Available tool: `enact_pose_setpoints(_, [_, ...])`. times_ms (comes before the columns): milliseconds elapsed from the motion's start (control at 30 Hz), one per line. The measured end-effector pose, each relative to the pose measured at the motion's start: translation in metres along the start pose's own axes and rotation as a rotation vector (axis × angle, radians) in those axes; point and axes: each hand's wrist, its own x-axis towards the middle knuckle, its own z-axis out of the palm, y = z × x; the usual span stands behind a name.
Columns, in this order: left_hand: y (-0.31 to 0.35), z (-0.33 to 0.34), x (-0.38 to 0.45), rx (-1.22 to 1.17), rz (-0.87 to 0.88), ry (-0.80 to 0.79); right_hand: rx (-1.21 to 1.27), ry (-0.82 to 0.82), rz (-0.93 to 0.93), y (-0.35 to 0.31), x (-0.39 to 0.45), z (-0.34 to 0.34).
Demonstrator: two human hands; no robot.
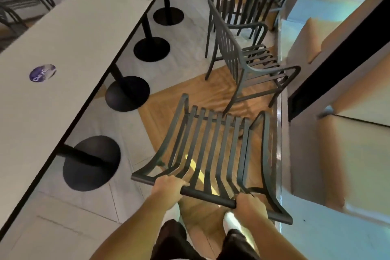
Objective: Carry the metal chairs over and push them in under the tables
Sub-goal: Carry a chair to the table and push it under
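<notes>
Beside the long table (pixel 63 53), both hands' grip (pixel 168 186) (pixel 251 202) is clamped on the chair's (pixel 211 143) top rail.

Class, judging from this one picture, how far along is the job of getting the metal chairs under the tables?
Done: no chair on this side of the long table is tucked under it. In hand: left hand and right hand grip the top rail of one chair. Left: that chair, plus two standing chairs ahead on the floor.

Bare forearms, dark trousers (pixel 168 240), and a white shoe (pixel 232 222) below.
</notes>
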Motion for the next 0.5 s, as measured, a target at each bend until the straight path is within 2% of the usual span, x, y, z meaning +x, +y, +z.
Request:
enact_pose_setpoints(333, [0.058, 0.054, -0.045, -0.07, -0.218, 0.046, -0.266, -0.062, -0.241, 0.053, 0.009, -0.007])
enact_pose_setpoints(500, [0.08, 0.067, -0.059, -0.046, -0.234, 0.049, -0.319, -0.044, -0.323, 0.067, 0.012, -0.009])
